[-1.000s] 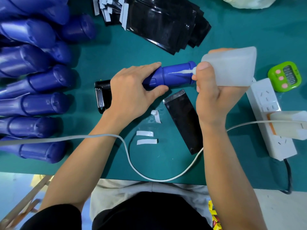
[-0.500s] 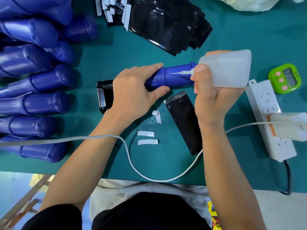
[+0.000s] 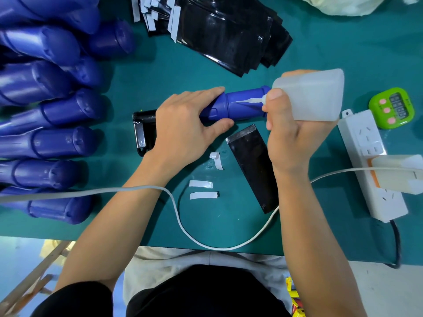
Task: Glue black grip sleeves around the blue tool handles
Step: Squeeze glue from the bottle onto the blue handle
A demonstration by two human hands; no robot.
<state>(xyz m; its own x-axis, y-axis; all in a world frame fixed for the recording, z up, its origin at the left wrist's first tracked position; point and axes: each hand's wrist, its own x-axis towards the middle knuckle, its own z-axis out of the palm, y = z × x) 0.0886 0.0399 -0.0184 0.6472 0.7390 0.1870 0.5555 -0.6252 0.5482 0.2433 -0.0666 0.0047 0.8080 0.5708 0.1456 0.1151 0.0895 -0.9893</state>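
- Head view: my left hand (image 3: 180, 124) holds the blue handle (image 3: 242, 108) down on the green table (image 3: 160, 72). The handle lies crosswise near the middle of the table. My fingers (image 3: 206, 92) curl over its top and my thumb presses its near side, so they are clamped on it.
- The tool's black end (image 3: 144, 129) sticks out to the left of that hand.
- My right hand (image 3: 290, 133) grips the translucent glue bottle (image 3: 313, 97), with the fingers wrapped round it and the thumb up by the nozzle. The nozzle touches the handle's right end, and a white glue line (image 3: 247, 101) runs leftward along the blue surface.
- One black grip sleeve (image 3: 251, 165) lies flat on the table just on the near side of the handle. It is partly under my right wrist.
- Three white strips (image 3: 201, 184) lie between my forearms, and one of them is curled.
- A fanned pile of sleeves (image 3: 224, 30) sits at the far edge of the table.
- A heap of blue handles (image 3: 52, 110) fills the left side, butt ends pointing right.
- A white cable (image 3: 178, 216) crosses my left forearm, loops toward the table's near edge and passes behind my right arm. It ends at a white plug (image 3: 398, 175) in the power strip (image 3: 366, 156) on the right.
- A green timer (image 3: 392, 108) sits just beyond the strip.
- A pale bag (image 3: 343, 5) lies at the far right corner.
- Below the near edge there is pale floor, with a wooden frame (image 3: 34, 277) at the lower left.
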